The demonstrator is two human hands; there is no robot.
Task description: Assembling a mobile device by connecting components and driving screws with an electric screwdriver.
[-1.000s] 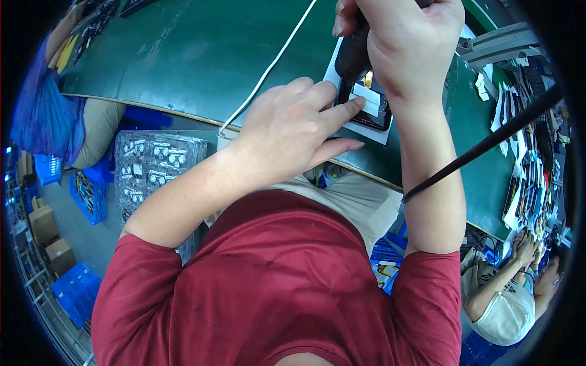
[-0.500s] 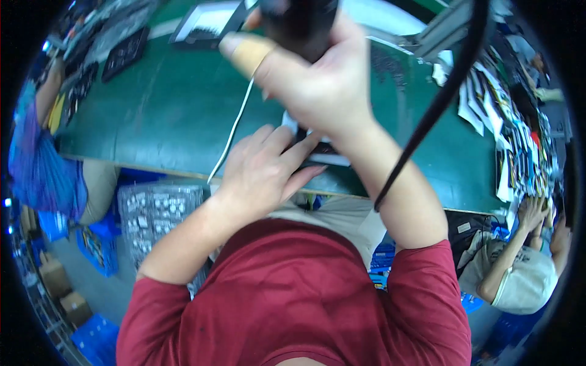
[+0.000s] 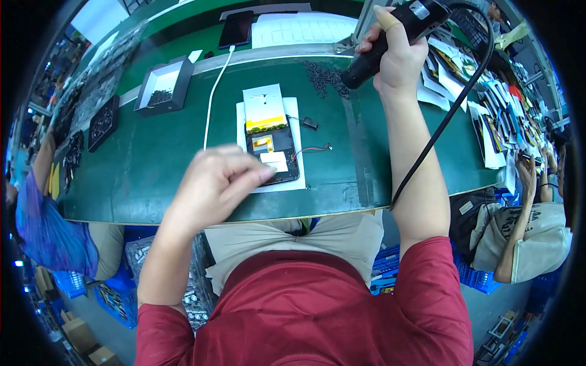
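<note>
My right hand (image 3: 401,64) is wrapped round a black corded electric screwdriver (image 3: 368,66), raised at the back right. Its lower end is by a scatter of small black screws (image 3: 322,78). An opened flat electronic device (image 3: 282,143) lies on a white sheet (image 3: 296,122) in front of me. At its far end is a silver-white battery-like slab (image 3: 262,104) with a yellow strip. My left hand (image 3: 210,183) is closed at the device's near left side, thumb and finger together by a white patch. What they pinch, if anything, is hidden.
A small black part (image 3: 310,123) and red wires (image 3: 314,148) lie right of the device. A grey box (image 3: 165,88) and black tray (image 3: 104,124) hold small dark pieces. A white cable (image 3: 210,104) runs to a phone (image 3: 236,29). Flat parts (image 3: 488,104) are piled right; co-workers sit both sides.
My right hand and the screwdriver have moved from above the device to the right, over the screws. The left hand has shifted left and down, uncovering the device.
</note>
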